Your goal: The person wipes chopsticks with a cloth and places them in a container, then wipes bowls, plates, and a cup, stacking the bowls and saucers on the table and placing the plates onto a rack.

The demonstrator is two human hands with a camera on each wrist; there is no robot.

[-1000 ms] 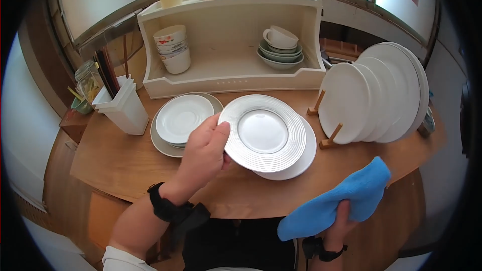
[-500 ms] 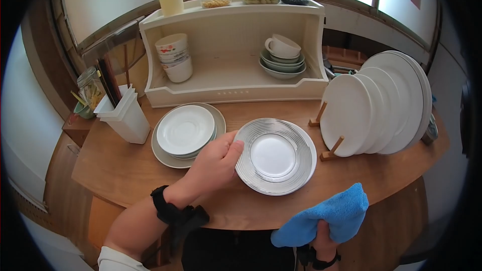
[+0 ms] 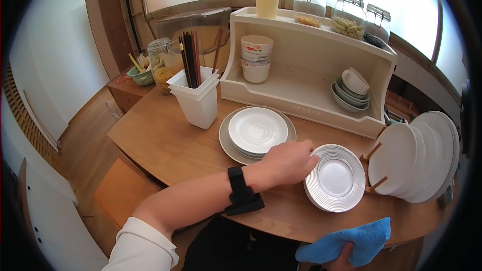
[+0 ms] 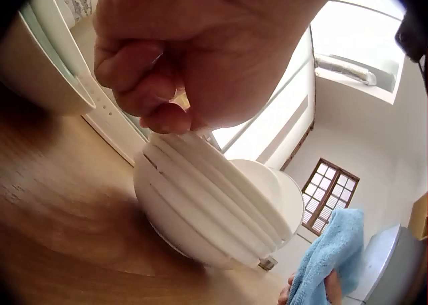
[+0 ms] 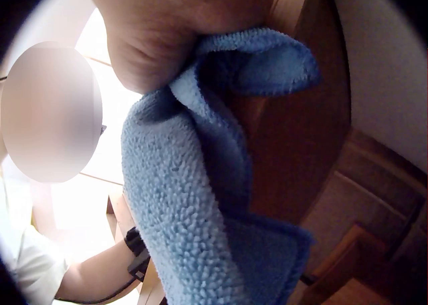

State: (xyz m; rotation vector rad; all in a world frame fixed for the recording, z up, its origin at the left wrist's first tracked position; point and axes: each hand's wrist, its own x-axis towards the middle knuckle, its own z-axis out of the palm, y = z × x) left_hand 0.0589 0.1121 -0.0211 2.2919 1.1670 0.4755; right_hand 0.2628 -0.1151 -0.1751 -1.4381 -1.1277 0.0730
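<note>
From where I stand, the curved wooden worktop [image 3: 165, 143] spans the scene, the cream shelf unit [image 3: 306, 55] at its back holding flowered bowls [image 3: 257, 57] and green bowls [image 3: 350, 98] with a cup [image 3: 355, 81] on top. The upright plates [image 3: 394, 158] stand in a rack at the right. The right hand's [image 3: 343, 259] grip is closed round the blue cloth [image 3: 369, 241], bunched and fluffy, by the front edge. The ridged plate [image 3: 335, 178] lies face up, white and glossy, concentric lines round its rim; the left hand's [image 3: 288, 163] grip is curled at its left rim, though I can't tell whether it pinches. The white holder [image 3: 197, 103] carries chopsticks [image 3: 191, 62]; a clip-top jar [image 3: 347, 16] contains pale green beans [image 3: 347, 27].
</note>
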